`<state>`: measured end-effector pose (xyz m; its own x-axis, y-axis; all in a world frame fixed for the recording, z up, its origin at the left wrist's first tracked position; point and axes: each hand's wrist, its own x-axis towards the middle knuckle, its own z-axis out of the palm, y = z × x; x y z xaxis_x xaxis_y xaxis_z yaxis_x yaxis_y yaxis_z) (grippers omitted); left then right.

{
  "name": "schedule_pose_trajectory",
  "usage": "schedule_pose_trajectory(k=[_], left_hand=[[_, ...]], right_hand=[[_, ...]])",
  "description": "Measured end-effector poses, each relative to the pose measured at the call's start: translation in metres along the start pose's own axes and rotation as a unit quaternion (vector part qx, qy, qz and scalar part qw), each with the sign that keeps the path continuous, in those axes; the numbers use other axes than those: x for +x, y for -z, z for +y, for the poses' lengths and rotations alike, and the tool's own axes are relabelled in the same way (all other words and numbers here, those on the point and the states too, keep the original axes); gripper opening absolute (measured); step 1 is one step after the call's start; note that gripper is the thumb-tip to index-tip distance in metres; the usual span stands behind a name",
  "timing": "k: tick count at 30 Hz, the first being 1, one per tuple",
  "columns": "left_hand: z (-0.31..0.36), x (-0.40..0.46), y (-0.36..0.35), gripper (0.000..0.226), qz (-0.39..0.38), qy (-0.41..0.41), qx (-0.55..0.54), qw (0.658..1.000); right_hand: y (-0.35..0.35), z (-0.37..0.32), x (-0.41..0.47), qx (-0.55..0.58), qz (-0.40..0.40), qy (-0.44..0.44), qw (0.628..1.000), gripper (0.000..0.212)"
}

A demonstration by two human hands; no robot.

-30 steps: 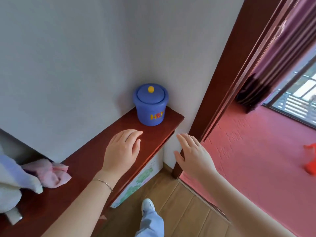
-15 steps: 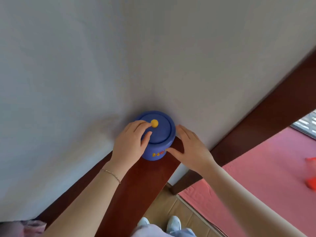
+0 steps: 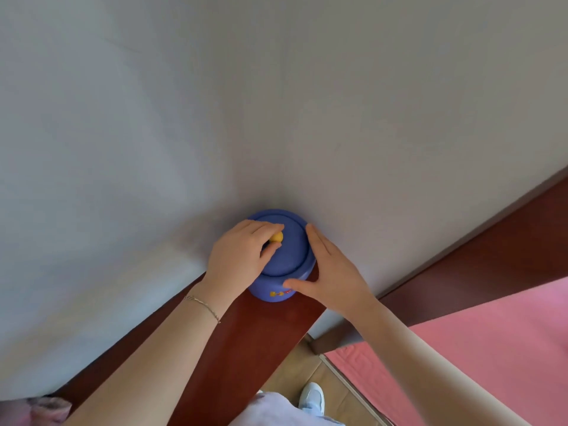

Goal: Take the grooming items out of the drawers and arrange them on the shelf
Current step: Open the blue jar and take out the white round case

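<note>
Two hands work the blue lidded jar [image 3: 281, 272] in the wooden shelf's [image 3: 261, 339] corner: your left hand [image 3: 238, 259] pinches the yellow lid knob [image 3: 276, 237], your right hand [image 3: 330, 273] braces its side, fingers straight; lifting the lid likely comes next

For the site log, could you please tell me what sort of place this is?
Probably a home, in a room corner: a blue lidded jar on a dark wooden shelf against plain walls, with wood flooring and pink carpet.

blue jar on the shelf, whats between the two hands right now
The head view shows only the blue jar between them: the left hand pinches the yellow knob on its lid, and the right hand cups its side.
</note>
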<state>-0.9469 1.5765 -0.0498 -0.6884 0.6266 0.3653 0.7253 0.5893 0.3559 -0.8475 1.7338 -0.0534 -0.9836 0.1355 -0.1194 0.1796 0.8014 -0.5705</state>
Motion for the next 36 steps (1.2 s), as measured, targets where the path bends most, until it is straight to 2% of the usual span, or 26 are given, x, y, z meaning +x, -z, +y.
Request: schedule_pose_trajectory(k=[3, 10, 12, 14, 17, 20, 24, 29, 36], left_hand=[[-0.002, 0.001, 0.005, 0.035, 0.036, 0.023, -0.018, 0.999], [-0.011, -0.018, 0.041, 0.030, 0.115, 0.160, -0.116, 0.973], [-0.010, -0.027, 0.045, 0.031, 0.130, 0.199, -0.151, 0.959], [-0.011, -0.035, 0.045, 0.031, 0.138, 0.225, -0.169, 0.950], [-0.013, -0.046, 0.044, 0.032, 0.144, 0.252, -0.173, 0.941], [-0.015, -0.056, 0.046, 0.033, 0.147, 0.267, -0.166, 0.938], [-0.016, -0.065, 0.049, 0.031, 0.152, 0.282, -0.156, 0.934], [-0.017, -0.074, 0.048, 0.028, 0.149, 0.290, -0.145, 0.934], [-0.015, -0.074, 0.048, 0.024, 0.145, 0.288, -0.137, 0.937]], right_hand=[[-0.001, 0.000, 0.001, 0.006, 0.003, 0.007, 1.000, 0.105], [0.015, 0.000, 0.005, 0.003, -0.042, 0.028, 0.999, 0.104], [0.024, -0.004, 0.010, -0.023, -0.032, 0.046, 0.998, 0.093], [0.031, -0.014, 0.020, -0.079, -0.005, 0.096, 0.992, 0.072], [0.029, -0.035, 0.044, -0.151, -0.066, 0.136, 0.977, 0.045], [0.009, -0.050, 0.071, -0.236, -0.169, 0.106, 0.951, 0.036], [-0.012, -0.060, 0.094, -0.268, -0.277, -0.018, 0.923, 0.032], [-0.018, -0.062, 0.097, -0.312, -0.302, -0.042, 0.900, 0.032], [-0.012, -0.062, 0.089, -0.317, -0.262, -0.011, 0.911, 0.038]])
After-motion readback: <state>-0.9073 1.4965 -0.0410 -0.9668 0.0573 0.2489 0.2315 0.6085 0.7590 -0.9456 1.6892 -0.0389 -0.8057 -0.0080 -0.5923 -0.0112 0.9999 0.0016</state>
